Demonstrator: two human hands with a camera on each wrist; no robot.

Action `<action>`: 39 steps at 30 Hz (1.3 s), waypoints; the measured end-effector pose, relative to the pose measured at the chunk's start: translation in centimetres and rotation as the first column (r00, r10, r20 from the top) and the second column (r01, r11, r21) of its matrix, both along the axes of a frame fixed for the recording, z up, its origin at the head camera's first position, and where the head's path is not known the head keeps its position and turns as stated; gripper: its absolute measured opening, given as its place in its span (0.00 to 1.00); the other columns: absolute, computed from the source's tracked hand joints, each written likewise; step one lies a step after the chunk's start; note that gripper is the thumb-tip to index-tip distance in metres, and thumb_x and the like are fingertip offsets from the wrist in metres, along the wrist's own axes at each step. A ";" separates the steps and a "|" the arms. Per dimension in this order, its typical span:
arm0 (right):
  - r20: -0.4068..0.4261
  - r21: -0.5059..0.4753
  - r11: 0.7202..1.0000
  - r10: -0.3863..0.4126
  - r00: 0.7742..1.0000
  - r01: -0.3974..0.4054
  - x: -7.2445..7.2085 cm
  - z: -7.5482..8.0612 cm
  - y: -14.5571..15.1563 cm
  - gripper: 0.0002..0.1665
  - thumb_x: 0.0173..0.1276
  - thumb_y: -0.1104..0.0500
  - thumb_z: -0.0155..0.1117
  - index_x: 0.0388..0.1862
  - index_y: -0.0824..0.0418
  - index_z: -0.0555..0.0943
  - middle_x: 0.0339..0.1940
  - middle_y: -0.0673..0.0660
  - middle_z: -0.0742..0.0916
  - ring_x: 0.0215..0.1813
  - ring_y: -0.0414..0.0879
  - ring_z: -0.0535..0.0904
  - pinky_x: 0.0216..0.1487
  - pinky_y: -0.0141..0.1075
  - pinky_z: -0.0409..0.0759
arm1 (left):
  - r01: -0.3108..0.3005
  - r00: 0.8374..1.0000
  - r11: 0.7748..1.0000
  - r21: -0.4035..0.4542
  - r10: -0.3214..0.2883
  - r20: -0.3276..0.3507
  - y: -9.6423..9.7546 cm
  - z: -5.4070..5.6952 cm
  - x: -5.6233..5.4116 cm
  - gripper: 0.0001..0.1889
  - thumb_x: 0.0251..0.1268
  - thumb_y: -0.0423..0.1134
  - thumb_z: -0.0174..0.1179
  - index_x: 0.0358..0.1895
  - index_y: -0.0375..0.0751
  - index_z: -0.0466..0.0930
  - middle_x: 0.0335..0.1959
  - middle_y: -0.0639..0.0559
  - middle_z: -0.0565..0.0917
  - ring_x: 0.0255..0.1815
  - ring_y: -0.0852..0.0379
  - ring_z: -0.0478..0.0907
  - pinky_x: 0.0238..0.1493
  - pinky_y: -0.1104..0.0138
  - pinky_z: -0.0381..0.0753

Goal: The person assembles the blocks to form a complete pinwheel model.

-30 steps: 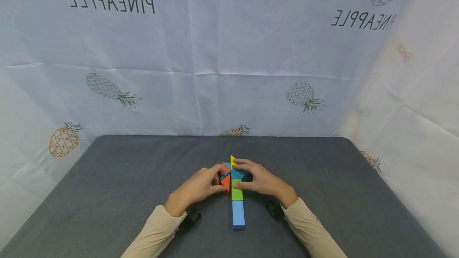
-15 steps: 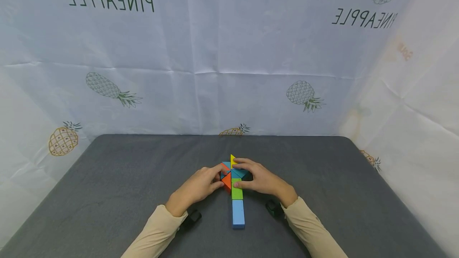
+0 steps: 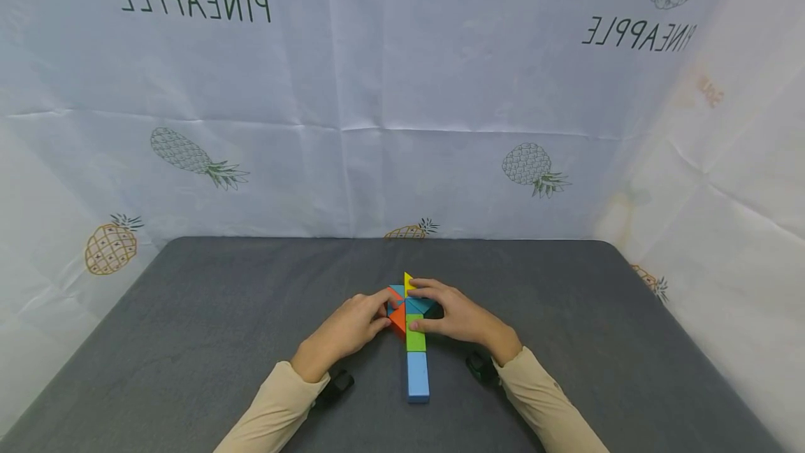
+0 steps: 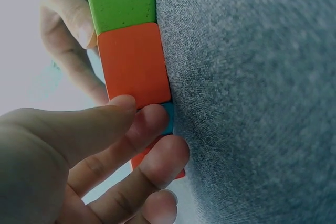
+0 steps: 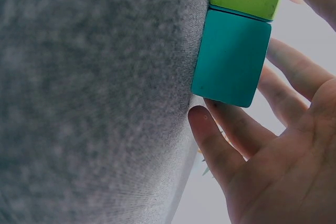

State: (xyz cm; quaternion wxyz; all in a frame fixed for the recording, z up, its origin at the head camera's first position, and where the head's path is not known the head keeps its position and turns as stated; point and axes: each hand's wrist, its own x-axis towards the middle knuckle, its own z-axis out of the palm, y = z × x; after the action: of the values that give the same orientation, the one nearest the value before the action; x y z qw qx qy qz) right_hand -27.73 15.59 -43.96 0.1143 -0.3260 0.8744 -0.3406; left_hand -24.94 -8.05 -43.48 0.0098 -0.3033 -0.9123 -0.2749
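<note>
In the head view, triangular and rectangular toy blocks make a flat figure on the table. My left hand (image 3: 349, 329) is at its left side, with thumb and fingertips on an orange triangular block (image 3: 399, 320), whose orange face (image 4: 134, 66) fills the left wrist view's middle. Its other fingers lie by a small blue block (image 4: 168, 118) and a second orange block (image 3: 394, 294). My right hand (image 3: 464, 317) reaches over the right side. Its thumb rests on the green block (image 3: 416, 340), its fingertips by the yellow triangle (image 3: 407, 284). Straight fingers pass behind the teal block (image 5: 231, 59).
A light blue rectangular block (image 3: 418, 376) continues the column toward me. The dark grey table (image 3: 220, 313) spreads out on both sides. Behind it hangs a pale cloth (image 3: 365, 89) printed with pineapples. Black wrist cameras (image 3: 481, 367) sit under the wrists.
The lower orange triangular block has shifted right and turned slightly, up against the green block, with my left hand's thumb following it. My right hand has stayed in place.
</note>
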 end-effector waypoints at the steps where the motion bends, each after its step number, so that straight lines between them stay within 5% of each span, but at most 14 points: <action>1: 0.000 0.000 1.000 -0.001 1.000 0.001 0.0 0.0 0.0 0.38 0.70 0.44 0.64 0.73 0.61 0.69 0.78 0.59 0.66 0.78 0.59 0.61 0.70 0.56 0.69 | 0.000 1.000 1.000 0.000 0.000 -0.003 0.0 0.0 0.0 0.12 0.67 0.31 0.62 0.52 0.42 0.79 0.35 0.50 0.86 0.34 0.57 0.82 0.35 0.68 0.79; 39: -0.030 -0.013 1.000 -0.013 0.999 0.013 -0.1 0.0 0.3 0.37 0.69 0.42 0.64 0.72 0.57 0.71 0.78 0.56 0.67 0.77 0.57 0.64 0.69 0.56 0.70 | -0.026 0.999 0.999 0.027 0.025 0.045 -0.4 0.5 -0.1 0.11 0.69 0.32 0.60 0.52 0.42 0.81 0.36 0.50 0.87 0.28 0.63 0.78 0.31 0.71 0.77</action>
State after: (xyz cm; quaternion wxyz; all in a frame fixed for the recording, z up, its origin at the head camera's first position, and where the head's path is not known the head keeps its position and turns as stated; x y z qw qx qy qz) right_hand -27.85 15.88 -43.96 0.0969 -0.3262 0.8759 -0.3419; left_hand -25.08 -8.41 -42.94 -0.0029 -0.2852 -0.9123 -0.2940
